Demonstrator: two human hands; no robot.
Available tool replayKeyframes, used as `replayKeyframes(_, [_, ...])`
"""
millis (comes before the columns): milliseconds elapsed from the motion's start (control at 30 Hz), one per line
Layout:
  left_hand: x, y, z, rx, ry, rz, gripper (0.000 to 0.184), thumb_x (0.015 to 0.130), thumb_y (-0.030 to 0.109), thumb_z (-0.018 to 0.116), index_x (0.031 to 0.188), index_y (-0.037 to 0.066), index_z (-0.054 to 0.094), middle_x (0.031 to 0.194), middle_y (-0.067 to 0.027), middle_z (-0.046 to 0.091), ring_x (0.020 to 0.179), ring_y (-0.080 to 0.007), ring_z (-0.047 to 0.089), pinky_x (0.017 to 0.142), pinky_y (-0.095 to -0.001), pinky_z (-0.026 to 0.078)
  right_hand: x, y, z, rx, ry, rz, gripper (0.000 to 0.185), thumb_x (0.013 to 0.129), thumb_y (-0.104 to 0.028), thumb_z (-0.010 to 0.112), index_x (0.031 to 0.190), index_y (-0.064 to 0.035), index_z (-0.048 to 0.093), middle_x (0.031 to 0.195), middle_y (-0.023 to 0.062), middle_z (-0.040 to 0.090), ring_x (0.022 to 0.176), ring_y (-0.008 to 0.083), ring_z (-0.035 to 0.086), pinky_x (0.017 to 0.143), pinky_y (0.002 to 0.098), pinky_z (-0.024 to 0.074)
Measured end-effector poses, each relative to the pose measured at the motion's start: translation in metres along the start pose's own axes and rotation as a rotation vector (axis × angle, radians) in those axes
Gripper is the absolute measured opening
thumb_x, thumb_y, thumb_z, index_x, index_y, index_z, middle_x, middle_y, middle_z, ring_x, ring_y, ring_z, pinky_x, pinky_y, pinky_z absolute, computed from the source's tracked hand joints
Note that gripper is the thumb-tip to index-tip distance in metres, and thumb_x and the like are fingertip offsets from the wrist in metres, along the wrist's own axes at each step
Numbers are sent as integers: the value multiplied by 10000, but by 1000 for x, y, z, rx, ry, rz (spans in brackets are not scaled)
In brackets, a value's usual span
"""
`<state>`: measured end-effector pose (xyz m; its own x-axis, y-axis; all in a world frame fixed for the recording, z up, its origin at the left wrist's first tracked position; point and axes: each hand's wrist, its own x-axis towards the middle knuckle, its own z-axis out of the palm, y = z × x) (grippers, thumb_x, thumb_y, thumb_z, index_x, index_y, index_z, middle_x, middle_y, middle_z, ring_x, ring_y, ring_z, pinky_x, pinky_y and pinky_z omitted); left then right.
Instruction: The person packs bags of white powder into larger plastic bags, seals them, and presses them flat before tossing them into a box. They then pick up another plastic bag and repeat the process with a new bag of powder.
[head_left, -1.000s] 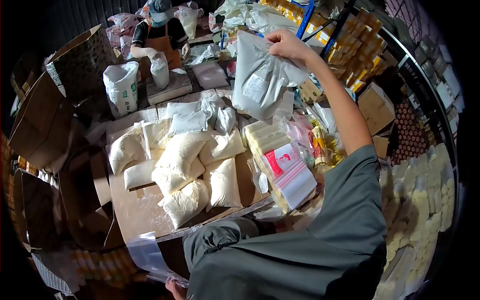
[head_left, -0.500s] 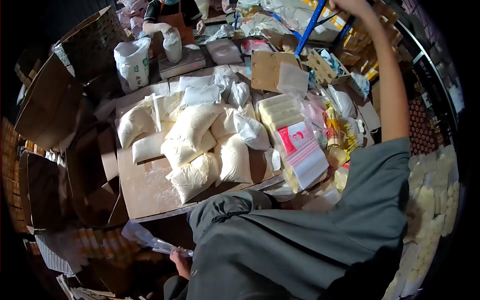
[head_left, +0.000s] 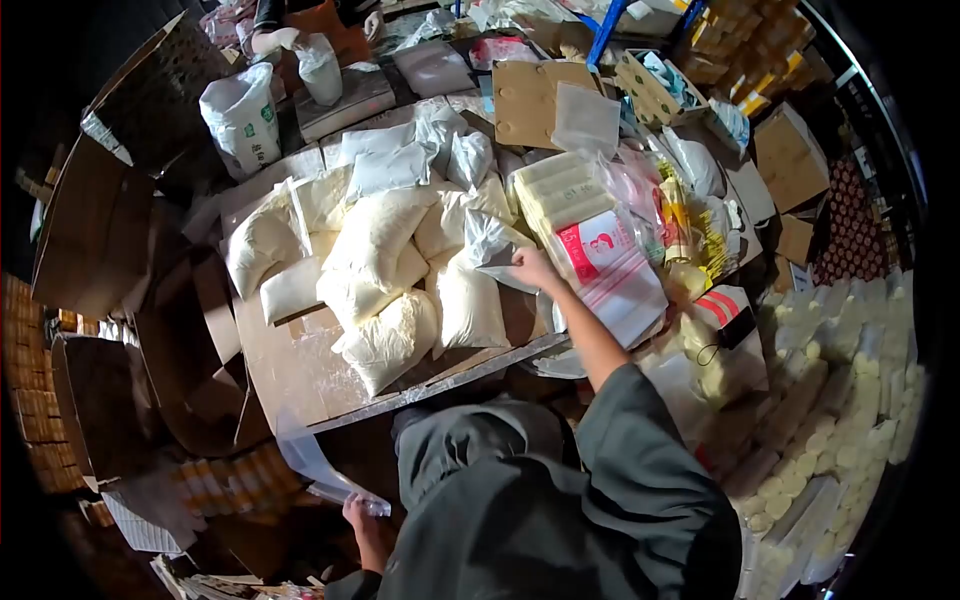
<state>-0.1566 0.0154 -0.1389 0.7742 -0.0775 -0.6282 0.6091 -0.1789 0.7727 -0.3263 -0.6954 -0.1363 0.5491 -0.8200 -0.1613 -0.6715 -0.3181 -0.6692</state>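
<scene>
At the lower left, my left hand point(head_left: 357, 512) is closed around one end of a transparent plastic bag point(head_left: 312, 462), which hangs flat and slack toward the table edge. My right hand point(head_left: 535, 268) reaches over the table with its fingers pinched on the edge of a small whitish plastic bag point(head_left: 488, 238). That bag lies against several plump bags of pale powder point(head_left: 470, 308). Just right of this hand is a stack of flat plastic bags point(head_left: 620, 290) with a pink-and-white label point(head_left: 592, 246).
Cardboard boxes point(head_left: 95, 225) stand along the left. Across the table a co-worker's hand point(head_left: 275, 40) is by a bag on a scale point(head_left: 345, 102), beside a white sack point(head_left: 240, 120). Pale wrapped rolls point(head_left: 840, 420) are piled at right.
My right hand has come down from the blue frame at the upper right to the small bag on the table. My left hand still holds its transparent bag. The view has shifted slightly.
</scene>
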Motion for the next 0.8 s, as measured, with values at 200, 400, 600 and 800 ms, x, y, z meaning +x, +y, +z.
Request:
replayKeyframes(200, [-42, 32, -23, 182, 107, 84, 204, 797, 25, 576, 979, -56, 617, 837, -67, 610, 733, -173, 589, 653, -300, 480, 36, -53, 55, -26, 134, 121, 382, 760, -317, 672, 993, -15, 659, 1011, 204, 677, 1029, 379, 615, 915, 461, 451])
replayKeyframes(400, [-70, -4, -54, 485, 35, 132, 190, 816, 42, 574, 971, -61, 611, 836, -67, 616, 711, -162, 582, 646, -303, 481, 74, -85, 53, -275, -62, 435, 364, 730, -217, 638, 1044, -37, 665, 1111, 215, 654, 1063, 384, 618, 947, 486, 471])
replayKeyframes(600, [-54, 9, 1, 280, 69, -181, 191, 820, 46, 573, 974, -62, 608, 838, -71, 618, 710, -161, 582, 648, -304, 483, 90, -50, 89, -499, 24, 499, 263, 770, -193, 670, 984, -41, 690, 1088, 230, 658, 1046, 373, 634, 850, 477, 523])
replayKeyframes(800, [3, 3, 26, 178, -43, -191, 193, 824, 50, 571, 977, -63, 605, 840, -74, 621, 708, -159, 582, 650, -306, 485, 84, -35, 52, -421, -48, 368, 193, 790, -100, 592, 938, -21, 687, 1027, 246, 661, 1005, 446, 617, 864, 491, 508])
